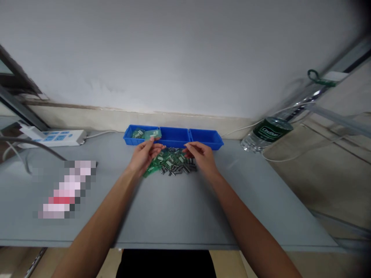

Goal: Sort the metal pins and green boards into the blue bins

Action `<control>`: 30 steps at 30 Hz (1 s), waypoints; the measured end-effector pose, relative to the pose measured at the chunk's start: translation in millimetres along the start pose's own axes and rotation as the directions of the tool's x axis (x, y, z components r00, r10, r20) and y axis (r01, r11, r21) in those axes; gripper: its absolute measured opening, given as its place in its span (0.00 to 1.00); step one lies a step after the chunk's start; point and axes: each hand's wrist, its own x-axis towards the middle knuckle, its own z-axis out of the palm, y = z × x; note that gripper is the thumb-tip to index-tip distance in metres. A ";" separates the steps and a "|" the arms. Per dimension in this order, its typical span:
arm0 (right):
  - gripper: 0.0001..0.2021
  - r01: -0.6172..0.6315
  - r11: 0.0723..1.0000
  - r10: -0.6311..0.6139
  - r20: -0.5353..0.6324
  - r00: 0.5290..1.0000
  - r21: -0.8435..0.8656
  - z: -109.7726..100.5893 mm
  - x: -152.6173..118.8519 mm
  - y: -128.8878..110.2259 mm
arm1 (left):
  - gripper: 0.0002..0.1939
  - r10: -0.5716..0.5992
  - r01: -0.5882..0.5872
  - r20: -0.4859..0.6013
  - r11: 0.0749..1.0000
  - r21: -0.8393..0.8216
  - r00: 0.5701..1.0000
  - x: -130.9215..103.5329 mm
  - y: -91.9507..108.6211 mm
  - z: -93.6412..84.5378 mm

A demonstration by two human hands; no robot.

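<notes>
A pile of green packets and small dark metal pieces [174, 162] lies on the grey table. My left hand [145, 154] is at the pile's left side, its thumb and fingers closed on a green packet [152, 134] at the front edge of the blue tray [174, 143]. At the pile's right side is my right hand [200, 154], thumb and index finger pinched together; anything between them is too small to make out. Green packets [138, 134] lie in the tray's left compartment. The middle and right compartments show bare blue plastic.
A bottle with a green label [268, 131] leans at the table's back right, near a white cable. At the back left lies a white power strip [60, 138]. A pixelated object [68, 189] rests on the left of the table [179, 216].
</notes>
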 end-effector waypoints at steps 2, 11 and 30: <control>0.15 0.036 0.994 -0.039 -0.034 0.999 -0.102 -5.1 2.4 5.9 | 0.15 -0.037 0.037 -0.012 0.999 -0.032 0.999 1.4 6.5 -5.5; 0.21 0.281 0.699 -0.241 0.153 0.958 -0.657 -12.6 -2.3 19.3 | 0.21 0.011 -0.023 0.061 0.979 0.203 0.998 -4.6 2.3 -8.5; 0.18 0.100 0.995 -0.101 -0.054 0.993 -0.025 8.4 -7.4 -4.9 | 0.19 0.238 -0.320 0.224 0.811 0.489 0.945 -15.7 -3.1 3.8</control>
